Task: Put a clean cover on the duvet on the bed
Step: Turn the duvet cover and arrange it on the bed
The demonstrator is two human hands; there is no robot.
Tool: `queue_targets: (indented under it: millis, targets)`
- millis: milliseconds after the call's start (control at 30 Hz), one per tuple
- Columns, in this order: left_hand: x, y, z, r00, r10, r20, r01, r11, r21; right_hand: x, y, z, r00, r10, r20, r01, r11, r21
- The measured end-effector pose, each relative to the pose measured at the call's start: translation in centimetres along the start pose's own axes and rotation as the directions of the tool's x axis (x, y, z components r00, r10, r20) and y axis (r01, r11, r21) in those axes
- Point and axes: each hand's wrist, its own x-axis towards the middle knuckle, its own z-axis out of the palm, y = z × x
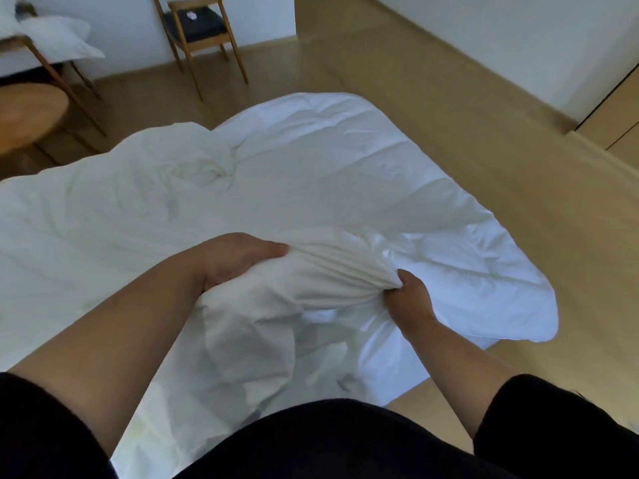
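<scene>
A white quilted duvet lies spread over the bed, its far corner rounded and its right edge hanging toward the floor. A bunched roll of thinner white cover is lifted above the near part of the bed, and loose folds of it hang down toward my body. My left hand grips the left end of that bunch, with the thumb on top. My right hand grips the gathered right end in a fist. A twisted knot of white fabric sits near the bed's middle left.
A wooden chair with a dark seat stands by the far wall. A table with a white pillow on it and a round wooden seat are at the far left. Light wood floor runs along the bed's right side, with a cabinet at the right edge.
</scene>
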Motion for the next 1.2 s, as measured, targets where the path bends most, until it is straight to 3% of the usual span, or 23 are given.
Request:
queue_targets:
  millis: [133,300,400,467,633,700,767,867,933,967,1000,1100,1133,1200]
  targets:
    - [-0.2,0.6,-2.1,0.999,0.027,-0.042,-0.020,0.985,0.170,-0.2,-4.0,-2.1,1.000,-0.021,0.007,0.019,0.980,0.196]
    - [-0.7,2.4,-6.1,0.984,0.174,-0.031,-0.152,0.922,0.356,-1.2,-8.2,-4.8,0.975,-0.149,0.165,0.076,0.922,0.380]
    - [1.2,2.6,-6.5,0.965,0.216,-0.146,-0.117,0.859,0.499,-1.2,-7.9,-6.0,0.955,0.023,0.294,-0.103,0.960,0.260]
    - [3.3,1.9,-5.0,0.966,0.217,-0.141,-0.085,0.783,0.616,-0.3,-6.7,-5.9,0.921,0.170,0.351,-0.220,0.969,0.109]
    - [8.1,-2.3,-0.6,0.956,0.239,-0.172,0.016,0.540,0.842,1.7,-4.8,-4.8,0.838,0.304,0.454,-0.303,0.950,-0.076]
    - [8.4,-3.8,1.1,0.874,0.392,-0.287,0.078,0.470,0.879,1.9,-4.9,-4.8,0.807,0.305,0.506,-0.364,0.931,0.019]
    - [8.3,-4.7,2.8,0.748,0.566,-0.347,0.055,0.468,0.882,2.3,-4.7,-4.9,0.797,0.281,0.535,-0.427,0.888,0.169]
    - [8.5,-5.1,5.4,0.493,0.812,-0.311,-0.106,0.411,0.905,2.8,-4.5,-4.8,0.821,0.234,0.520,-0.450,0.826,0.340]
    - [8.6,-4.8,7.1,0.395,0.891,-0.226,-0.252,0.341,0.906,3.0,-4.2,-4.6,0.828,0.232,0.511,-0.465,0.793,0.394]
    - [8.7,-4.8,8.0,0.405,0.900,-0.162,-0.323,0.306,0.896,3.0,-3.9,-4.5,0.822,0.231,0.520,-0.481,0.771,0.418]
    - [8.8,-4.7,8.8,0.463,0.880,-0.108,-0.349,0.293,0.890,3.0,-3.7,-4.4,0.809,0.223,0.544,-0.499,0.750,0.435]
    - [9.2,-4.3,10.0,0.803,0.587,-0.100,-0.180,0.401,0.898,3.1,-2.8,-4.1,0.735,0.192,0.650,-0.546,0.737,0.399]
    - [9.5,-4.3,10.1,0.863,0.489,-0.124,-0.101,0.409,0.907,3.2,-2.5,-4.1,0.710,0.187,0.679,-0.552,0.746,0.372]
    - [10.1,-4.2,10.0,0.902,0.388,-0.190,0.024,0.395,0.919,3.5,-2.1,-3.9,0.674,0.170,0.719,-0.561,0.751,0.348]
